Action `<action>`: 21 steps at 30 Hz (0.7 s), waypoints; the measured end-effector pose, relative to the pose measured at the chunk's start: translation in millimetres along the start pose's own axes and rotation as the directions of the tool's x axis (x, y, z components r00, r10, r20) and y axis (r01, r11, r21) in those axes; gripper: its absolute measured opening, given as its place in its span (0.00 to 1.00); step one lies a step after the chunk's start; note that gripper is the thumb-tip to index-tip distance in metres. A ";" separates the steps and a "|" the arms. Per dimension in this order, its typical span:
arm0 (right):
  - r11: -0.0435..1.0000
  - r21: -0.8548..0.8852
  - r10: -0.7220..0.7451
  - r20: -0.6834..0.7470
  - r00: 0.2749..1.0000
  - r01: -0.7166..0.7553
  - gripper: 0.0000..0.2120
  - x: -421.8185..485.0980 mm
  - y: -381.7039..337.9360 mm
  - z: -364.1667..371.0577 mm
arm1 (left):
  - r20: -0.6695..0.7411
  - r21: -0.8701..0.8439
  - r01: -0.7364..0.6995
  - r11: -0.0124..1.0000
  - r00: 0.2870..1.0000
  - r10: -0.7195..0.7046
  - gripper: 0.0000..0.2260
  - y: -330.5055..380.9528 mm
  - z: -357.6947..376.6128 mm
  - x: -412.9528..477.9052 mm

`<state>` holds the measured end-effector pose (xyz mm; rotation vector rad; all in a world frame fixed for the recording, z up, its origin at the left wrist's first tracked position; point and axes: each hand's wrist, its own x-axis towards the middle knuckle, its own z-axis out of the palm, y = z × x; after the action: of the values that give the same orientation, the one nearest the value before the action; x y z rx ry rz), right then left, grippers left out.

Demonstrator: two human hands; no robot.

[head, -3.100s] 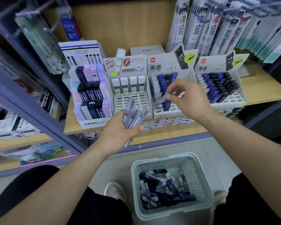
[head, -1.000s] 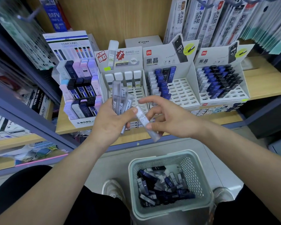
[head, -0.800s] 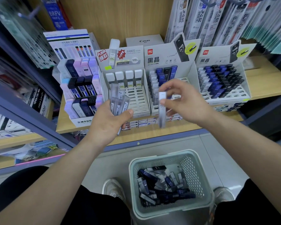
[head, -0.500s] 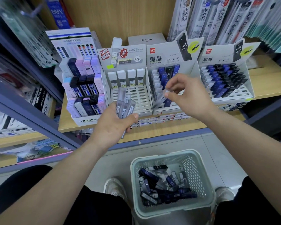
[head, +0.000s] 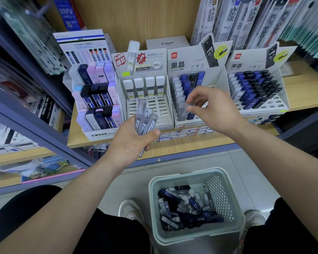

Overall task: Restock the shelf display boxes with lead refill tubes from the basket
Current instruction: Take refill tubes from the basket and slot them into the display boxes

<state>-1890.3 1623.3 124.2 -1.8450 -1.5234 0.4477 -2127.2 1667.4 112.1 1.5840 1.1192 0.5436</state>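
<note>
Many tubes [head: 188, 208] lie in the basket [head: 226, 195] at 6 o'clock: I judge restocking partway. Left hand [head: 130, 142] clasps a bundle [head: 145, 120]; right hand [head: 215, 109] pinches 1 tube [head: 184, 114] over the 1 o'clock display box [head: 221, 79].

Left hand [head: 134, 142]: raised at the front edge of the shelf [head: 200, 143], back toward the camera. Fingers curl round a bundle of grey tubes [head: 145, 117], with the thumb pressed across them. Left forearm bare, rising from the lower left.

Right hand [head: 215, 110]: farther in over the shelf, wrist bent. Thumb and forefinger pinch the top of one grey tube [head: 184, 112]; the other fingers are loosely curled. Right forearm bare, entering from the lower right.
</note>
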 end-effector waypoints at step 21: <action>0.994 -0.004 -0.109 0.056 0.992 0.110 0.10 -4.4 -18.3 16.9 | 0.062 0.000 -0.039 0.999 0.997 0.039 0.04 3.2 2.1 -2.3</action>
<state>-1915.5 1625.4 124.4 -1.7572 -1.6563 0.4453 -2125.3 1664.4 114.8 1.6158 1.0441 0.5161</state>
